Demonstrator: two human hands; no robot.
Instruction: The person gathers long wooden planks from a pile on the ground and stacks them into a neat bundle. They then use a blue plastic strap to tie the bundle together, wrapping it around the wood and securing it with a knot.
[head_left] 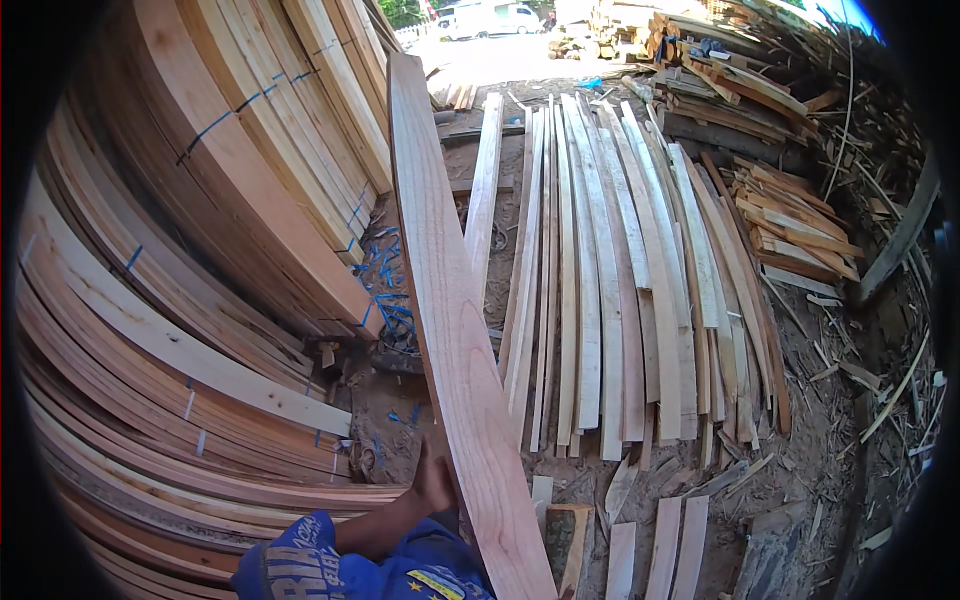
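Here, lower centre, left hand (433, 487) curls onto edge of long plank (455, 300); right hand unseen. Apparently handling step; next likely needs balance.

Plank: a long, flat, pale pinkish-brown wooden plank (465, 330), whole along its visible length.
Grain: fine darker lines run lengthwise, with arched figures toward the near part.
Pose: broad face turned to the viewer, slanting from the lower middle up and leftward; the thin, browner left edge shows.
Far end: blunt, left of the middle near the top of the view.
Near end: reaches the lower rim of the view.
Hold: the left hand (435, 485) grips its left edge, fingers partly hidden.
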